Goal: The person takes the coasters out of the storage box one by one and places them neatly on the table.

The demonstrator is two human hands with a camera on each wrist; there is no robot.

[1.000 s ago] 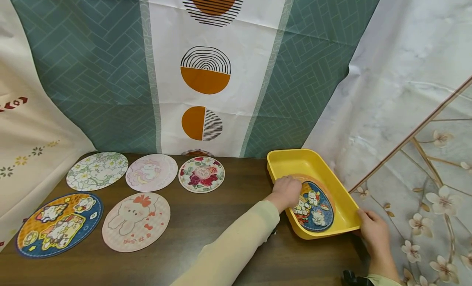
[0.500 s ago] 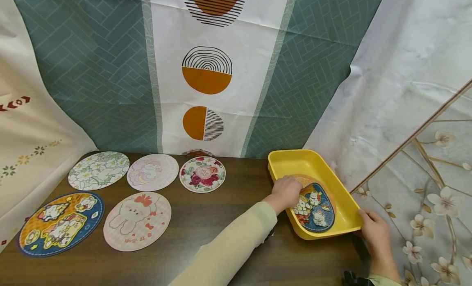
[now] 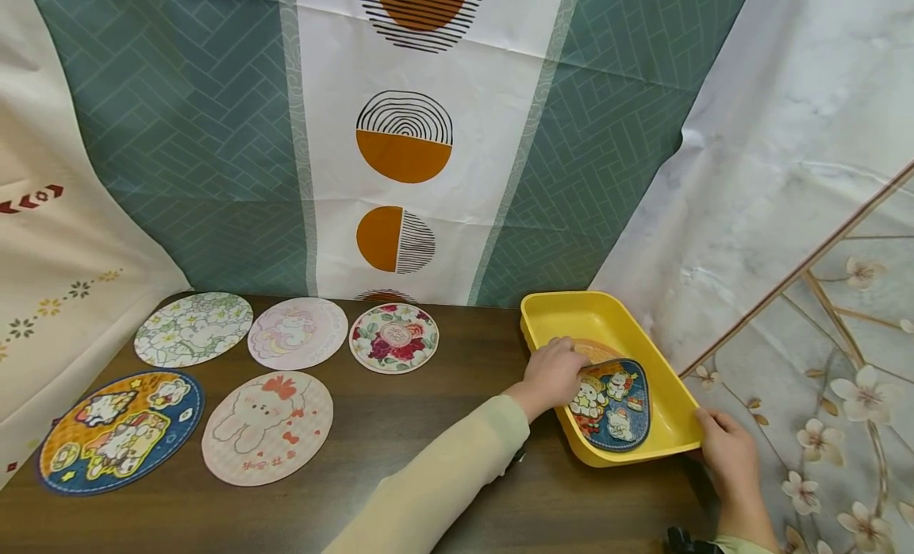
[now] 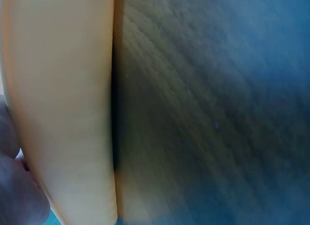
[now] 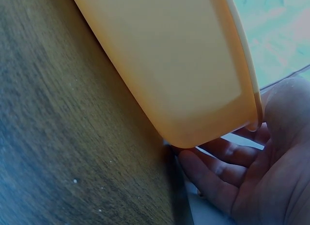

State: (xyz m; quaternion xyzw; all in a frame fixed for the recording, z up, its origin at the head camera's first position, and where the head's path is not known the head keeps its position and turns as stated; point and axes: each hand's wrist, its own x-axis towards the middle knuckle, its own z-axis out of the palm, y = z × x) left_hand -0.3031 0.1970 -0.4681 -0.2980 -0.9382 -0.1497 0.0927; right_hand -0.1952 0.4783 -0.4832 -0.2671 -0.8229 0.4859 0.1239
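At the right of the head view stands a yellow plastic tray. My left hand reaches over its left rim and pinches the edge of a round placemat, blue denim-like with cartoon animals. That placemat's upper edge is bent up and an orange surface shows behind it. My right hand grips the tray's near right corner; in the right wrist view its fingers curl under the tray's outer wall. The left wrist view shows mostly tray wall, with parts of my left hand at the edge.
Several round placemats lie flat on the dark wooden table: green floral, pale pink, rose, orange-blue and pink bunny. Patterned cloth hangs behind; flowered cloth borders the right.
The upper edge of the blue placemat has bent further down towards me in my left hand, which has shifted slightly left. The right hand keeps its hold on the tray.
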